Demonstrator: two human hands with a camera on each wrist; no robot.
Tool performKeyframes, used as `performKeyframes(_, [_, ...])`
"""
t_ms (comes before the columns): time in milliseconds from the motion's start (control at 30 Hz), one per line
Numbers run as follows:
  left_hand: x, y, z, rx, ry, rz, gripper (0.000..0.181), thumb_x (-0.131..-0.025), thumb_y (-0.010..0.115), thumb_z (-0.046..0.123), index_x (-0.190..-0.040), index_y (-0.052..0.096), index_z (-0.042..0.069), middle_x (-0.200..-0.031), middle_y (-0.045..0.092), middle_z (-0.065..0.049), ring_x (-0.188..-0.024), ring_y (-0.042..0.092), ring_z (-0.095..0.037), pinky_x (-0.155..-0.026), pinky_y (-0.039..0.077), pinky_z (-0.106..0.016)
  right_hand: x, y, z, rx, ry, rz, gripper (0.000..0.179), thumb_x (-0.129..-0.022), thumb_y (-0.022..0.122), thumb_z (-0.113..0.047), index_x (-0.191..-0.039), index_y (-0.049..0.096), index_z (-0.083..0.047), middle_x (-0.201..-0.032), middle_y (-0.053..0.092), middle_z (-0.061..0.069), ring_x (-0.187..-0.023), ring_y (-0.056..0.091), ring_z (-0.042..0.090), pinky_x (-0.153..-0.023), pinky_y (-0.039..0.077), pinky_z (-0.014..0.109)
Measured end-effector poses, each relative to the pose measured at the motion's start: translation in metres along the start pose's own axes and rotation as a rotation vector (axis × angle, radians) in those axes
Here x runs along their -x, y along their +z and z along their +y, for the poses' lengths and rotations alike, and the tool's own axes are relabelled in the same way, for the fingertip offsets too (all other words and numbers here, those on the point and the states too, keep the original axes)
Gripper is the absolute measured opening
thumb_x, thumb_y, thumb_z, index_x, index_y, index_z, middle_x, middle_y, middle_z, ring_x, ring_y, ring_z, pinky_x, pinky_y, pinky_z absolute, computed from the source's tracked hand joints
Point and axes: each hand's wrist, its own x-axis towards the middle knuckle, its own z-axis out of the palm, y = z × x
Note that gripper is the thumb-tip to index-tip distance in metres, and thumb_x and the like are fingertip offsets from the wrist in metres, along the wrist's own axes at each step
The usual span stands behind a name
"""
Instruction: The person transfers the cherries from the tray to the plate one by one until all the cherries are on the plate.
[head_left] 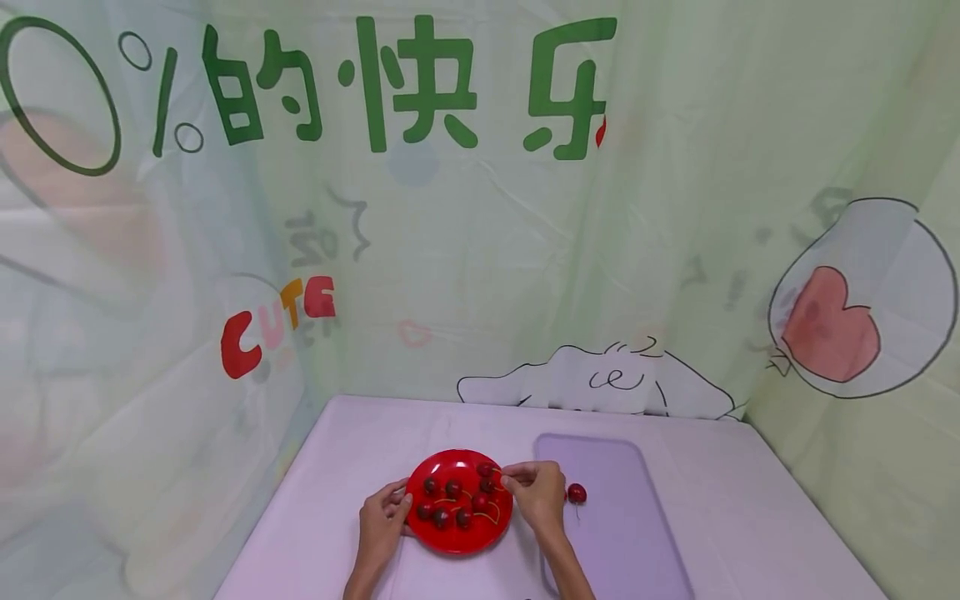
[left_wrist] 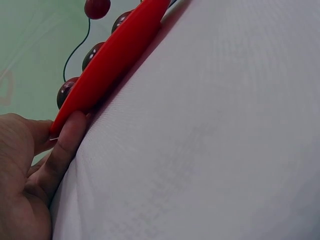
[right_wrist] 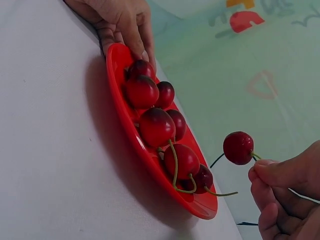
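A round red plate (head_left: 457, 546) with several dark red cherries (right_wrist: 156, 127) on it lies in front of me. My left hand (head_left: 381, 521) grips its left rim, thumb on top and fingers underneath; the left wrist view shows this hold (left_wrist: 30, 165) close up. Over the plate's right side, my right hand (head_left: 538, 492) pinches a cherry (right_wrist: 238, 148) by its green stem (right_wrist: 256, 156) between thumb and forefinger. That cherry hangs just above the others in the head view.
On the right lies a pale purple tray (head_left: 630, 517). A cherry (head_left: 577, 493) with its stem rests on it, with another partly hidden behind my right hand. The white table (head_left: 442, 417) meets a printed curtain (head_left: 465, 275) at the back and sides.
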Motion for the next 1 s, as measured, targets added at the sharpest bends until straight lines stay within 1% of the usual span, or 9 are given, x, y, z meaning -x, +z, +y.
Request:
performKeyframes(100, [-0.002, 0.001, -0.002, 0.003, 0.005, 0.001, 0.036, -0.105, 0.069, 0.002, -0.141, 0.070, 0.001, -0.114, 0.078, -0.020, -0.077, 0.074, -0.012, -0.057, 0.065, -0.027, 0.000, 0.003, 0.003, 0.019, -0.027, 0.003, 0.007, -0.088, 0.087, 0.002, -0.090, 0.087, -0.004, -0.079, 0.082, 0.008, -0.069, 0.068, 0.012, -0.060, 0.057, 0.017])
performKeyframes(200, [-0.003, 0.002, -0.005, -0.006, 0.000, 0.003, 0.036, -0.105, 0.069, 0.003, -0.141, 0.071, 0.003, -0.115, 0.078, -0.019, -0.077, 0.074, -0.013, -0.057, 0.065, -0.027, 0.001, 0.006, 0.005, 0.035, -0.080, 0.017, 0.009, -0.086, 0.088, 0.005, -0.089, 0.087, -0.004, -0.077, 0.081, 0.007, -0.067, 0.067, 0.009, -0.059, 0.057, 0.017])
performKeyframes(333, [-0.003, 0.002, -0.004, -0.022, -0.005, 0.012, 0.036, -0.105, 0.070, 0.004, -0.141, 0.071, 0.004, -0.114, 0.078, -0.017, -0.077, 0.072, -0.014, -0.057, 0.064, -0.026, 0.000, 0.010, 0.006, 0.044, -0.139, 0.027, 0.010, -0.084, 0.087, 0.008, -0.087, 0.086, -0.002, -0.075, 0.081, 0.009, -0.064, 0.065, 0.007, -0.057, 0.055, 0.019])
performKeyframes(400, [-0.002, 0.001, -0.002, -0.028, -0.009, 0.018, 0.036, -0.105, 0.070, 0.004, -0.141, 0.072, 0.004, -0.114, 0.078, -0.017, -0.076, 0.072, -0.012, -0.058, 0.064, -0.025, -0.001, 0.012, 0.006, 0.048, -0.153, 0.030, 0.010, -0.084, 0.087, 0.009, -0.087, 0.086, -0.001, -0.075, 0.081, 0.009, -0.063, 0.064, 0.007, -0.056, 0.055, 0.019])
performKeyframes(533, [0.000, 0.000, 0.003, -0.031, -0.004, 0.030, 0.035, -0.105, 0.070, 0.003, -0.140, 0.071, 0.001, -0.111, 0.078, -0.019, -0.074, 0.072, -0.009, -0.057, 0.064, -0.025, -0.001, 0.017, 0.006, 0.059, -0.150, 0.023, 0.009, -0.084, 0.088, 0.008, -0.089, 0.086, -0.001, -0.076, 0.081, 0.008, -0.063, 0.063, 0.007, -0.057, 0.055, 0.018])
performKeyframes(667, [0.003, -0.002, 0.007, -0.004, -0.011, 0.026, 0.036, -0.105, 0.070, 0.003, -0.140, 0.070, -0.001, -0.111, 0.077, -0.020, -0.073, 0.073, -0.010, -0.056, 0.064, -0.026, -0.001, 0.020, 0.006, 0.058, -0.139, 0.007, 0.009, -0.085, 0.087, 0.007, -0.090, 0.086, -0.001, -0.076, 0.081, 0.007, -0.064, 0.062, 0.008, -0.056, 0.054, 0.018])
performKeyframes(700, [0.003, -0.002, 0.008, -0.002, -0.009, 0.021, 0.036, -0.105, 0.070, 0.002, -0.141, 0.070, -0.001, -0.112, 0.077, -0.021, -0.074, 0.073, -0.011, -0.056, 0.064, -0.026, -0.001, 0.021, 0.006, 0.062, -0.150, 0.004, 0.009, -0.085, 0.087, 0.007, -0.090, 0.086, -0.001, -0.075, 0.081, 0.007, -0.064, 0.062, 0.008, -0.055, 0.054, 0.019])
performKeyframes(833, [0.003, -0.002, 0.007, -0.010, -0.009, 0.020, 0.036, -0.105, 0.070, 0.002, -0.141, 0.070, 0.000, -0.112, 0.078, -0.021, -0.075, 0.073, -0.013, -0.056, 0.064, -0.026, -0.001, 0.021, 0.007, 0.072, -0.179, -0.019, 0.010, -0.086, 0.086, 0.006, -0.093, 0.087, 0.000, -0.077, 0.081, 0.007, -0.064, 0.062, 0.007, -0.056, 0.054, 0.018])
performKeyframes(1000, [0.001, 0.000, 0.005, -0.024, -0.011, 0.021, 0.036, -0.105, 0.070, 0.003, -0.141, 0.071, 0.001, -0.113, 0.078, -0.020, -0.075, 0.073, -0.012, -0.057, 0.064, -0.025, -0.001, 0.023, 0.009, 0.082, -0.210, -0.033, 0.010, -0.087, 0.085, 0.008, -0.094, 0.086, 0.001, -0.080, 0.083, 0.008, -0.068, 0.069, 0.007, -0.062, 0.059, 0.018])
